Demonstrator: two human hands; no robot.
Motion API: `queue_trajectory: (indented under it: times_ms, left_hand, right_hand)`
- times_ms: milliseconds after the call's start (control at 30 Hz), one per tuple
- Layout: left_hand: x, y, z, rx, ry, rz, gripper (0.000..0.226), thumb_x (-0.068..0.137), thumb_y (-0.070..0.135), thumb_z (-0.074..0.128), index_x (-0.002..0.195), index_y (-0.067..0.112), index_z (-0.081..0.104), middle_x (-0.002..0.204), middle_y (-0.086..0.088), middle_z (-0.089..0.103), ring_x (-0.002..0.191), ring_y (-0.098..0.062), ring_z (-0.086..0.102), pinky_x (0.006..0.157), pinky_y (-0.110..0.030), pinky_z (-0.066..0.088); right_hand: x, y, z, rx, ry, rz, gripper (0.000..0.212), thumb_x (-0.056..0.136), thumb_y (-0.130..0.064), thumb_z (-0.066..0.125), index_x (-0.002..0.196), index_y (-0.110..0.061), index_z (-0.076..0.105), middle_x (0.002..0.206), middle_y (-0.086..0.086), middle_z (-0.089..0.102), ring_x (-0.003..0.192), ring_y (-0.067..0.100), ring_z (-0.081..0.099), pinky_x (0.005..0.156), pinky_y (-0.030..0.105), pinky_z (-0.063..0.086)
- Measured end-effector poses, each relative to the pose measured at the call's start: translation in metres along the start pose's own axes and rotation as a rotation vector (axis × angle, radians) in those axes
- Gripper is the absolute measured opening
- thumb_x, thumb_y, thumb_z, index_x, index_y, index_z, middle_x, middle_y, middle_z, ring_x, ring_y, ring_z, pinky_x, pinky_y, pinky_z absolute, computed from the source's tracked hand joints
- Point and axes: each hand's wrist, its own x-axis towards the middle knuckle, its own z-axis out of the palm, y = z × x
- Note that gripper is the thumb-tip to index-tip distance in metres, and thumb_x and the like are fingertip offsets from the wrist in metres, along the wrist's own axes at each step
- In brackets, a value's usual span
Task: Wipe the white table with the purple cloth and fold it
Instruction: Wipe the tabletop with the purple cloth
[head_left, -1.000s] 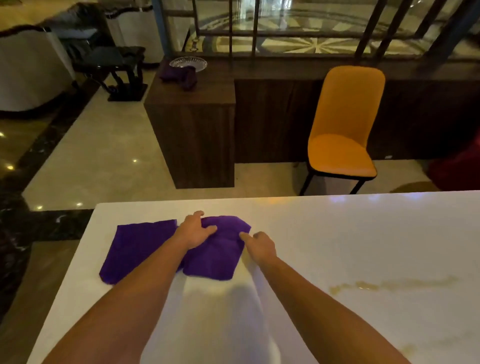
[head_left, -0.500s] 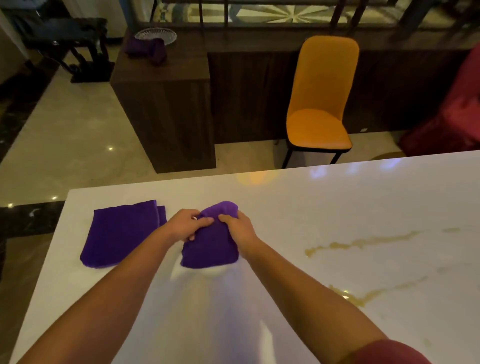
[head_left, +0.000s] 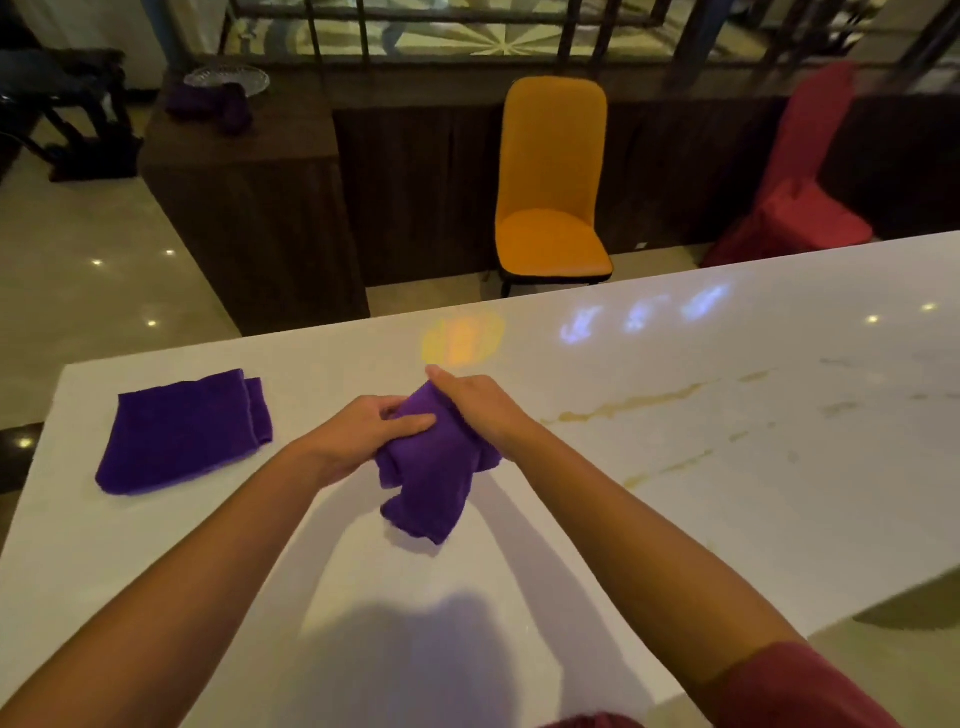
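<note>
Both my hands hold a bunched purple cloth (head_left: 431, 478) over the white table (head_left: 675, 467). My left hand (head_left: 363, 431) grips its upper left side with the thumb across the fabric. My right hand (head_left: 478, 405) lies over its top right. The cloth's lower end droops down and touches the table. A second purple cloth (head_left: 182, 431), folded flat, lies on the table near the far left corner, apart from my hands.
Yellowish streaks (head_left: 634, 405) mark the table to the right of my hands. Beyond the far edge stand an orange chair (head_left: 550, 192), a red covered chair (head_left: 800, 176) and a dark wooden cabinet (head_left: 254, 208) with a glass dish (head_left: 228, 78) and another purple cloth (head_left: 213, 106).
The cloth lay flat under my hands a second ago; both hands have gathered it and lifted its top off the table. My view has shifted to the right.
</note>
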Motion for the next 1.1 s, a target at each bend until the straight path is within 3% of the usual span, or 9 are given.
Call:
queue_trajectory:
  times_ms: [167,300,433,533,633,767,867,967,1100]
  left_hand:
    - [0.004,-0.005,0.055,-0.204,0.133,-0.006,0.027,0.093,0.029,0.076,0.118,0.02,0.071,0.113,-0.009,0.079,0.101,-0.026,0.076,0.083,-0.037,0.064]
    - [0.008,0.002,0.094,-0.664,0.122,0.064,0.033,0.099,0.028,0.068,0.13,0.017,0.066,0.121,-0.011,0.076,0.099,-0.02,0.075,0.081,-0.034,0.063]
    - [0.018,0.0,0.136,-0.864,0.139,0.086,0.037,0.102,0.026,0.062,0.136,0.012,0.063,0.129,-0.013,0.073,0.108,-0.022,0.075,0.083,-0.035,0.063]
    - [0.027,-0.007,0.161,-0.913,0.216,0.061,0.041,0.103,0.032,0.061,0.135,0.006,0.063,0.13,-0.017,0.072,0.112,-0.027,0.074,0.085,-0.037,0.063]
    - [0.036,-0.016,0.172,-0.691,0.464,0.017,0.036,0.099,0.031,0.069,0.129,0.01,0.066,0.127,-0.015,0.073,0.112,-0.028,0.073,0.085,-0.038,0.061]
    - [0.044,-0.036,0.176,-0.316,0.728,-0.066,0.02,0.094,0.036,0.076,0.107,0.022,0.069,0.112,-0.006,0.076,0.106,-0.027,0.072,0.079,-0.034,0.058]
    - [0.059,-0.043,0.169,-0.287,0.83,-0.056,0.027,0.093,0.042,0.076,0.108,0.02,0.069,0.107,-0.001,0.075,0.101,-0.024,0.073,0.076,-0.031,0.057]
    - [0.084,-0.059,0.159,0.114,0.953,-0.147,0.04,0.096,0.045,0.071,0.115,0.011,0.064,0.112,-0.007,0.071,0.097,-0.026,0.066,0.081,-0.034,0.05]
    - [0.1,-0.104,0.143,0.613,1.135,-0.148,0.054,0.101,0.039,0.061,0.142,0.005,0.054,0.144,-0.018,0.058,0.136,-0.037,0.052,0.113,-0.047,0.04]
  right_hand:
    - [-0.028,0.06,-0.041,0.206,0.024,0.081,0.052,0.104,-0.071,0.042,0.123,-0.03,0.067,0.118,-0.007,0.073,0.107,0.015,0.07,0.085,0.03,0.055]
    - [-0.036,0.113,-0.068,0.362,-0.076,0.215,0.092,0.081,-0.087,0.047,0.139,-0.017,0.063,0.13,0.009,0.074,0.12,0.029,0.07,0.107,0.048,0.052]
    - [-0.029,0.135,-0.087,0.797,-0.184,0.188,0.074,0.089,-0.074,0.065,0.138,-0.017,0.063,0.132,0.011,0.076,0.123,0.033,0.073,0.099,0.052,0.061]
    - [-0.022,0.138,-0.109,0.783,-0.194,0.182,0.07,0.087,-0.062,0.079,0.138,-0.017,0.065,0.13,0.009,0.077,0.119,0.031,0.074,0.102,0.053,0.06]
    - [-0.013,0.143,-0.132,0.438,-0.094,0.099,0.048,0.091,-0.048,0.08,0.131,-0.025,0.07,0.121,0.0,0.079,0.117,0.027,0.074,0.097,0.045,0.063]
    - [0.001,0.138,-0.146,0.253,-0.039,0.011,0.017,0.1,-0.045,0.069,0.114,-0.034,0.071,0.109,-0.011,0.077,0.104,0.017,0.074,0.076,0.027,0.059]
    - [0.023,0.127,-0.142,0.084,-0.003,-0.099,0.034,0.1,-0.047,0.068,0.127,-0.026,0.068,0.117,-0.006,0.074,0.106,0.018,0.07,0.087,0.031,0.057]
    - [0.052,0.124,-0.139,-0.102,0.049,-0.066,0.054,0.101,-0.043,0.07,0.145,-0.015,0.055,0.135,0.007,0.068,0.119,0.028,0.066,0.096,0.035,0.054]
    - [0.068,0.139,-0.135,-0.67,0.225,-0.117,0.074,0.102,-0.045,0.063,0.164,-0.019,0.031,0.166,0.012,0.042,0.15,0.036,0.043,0.122,0.052,0.039]
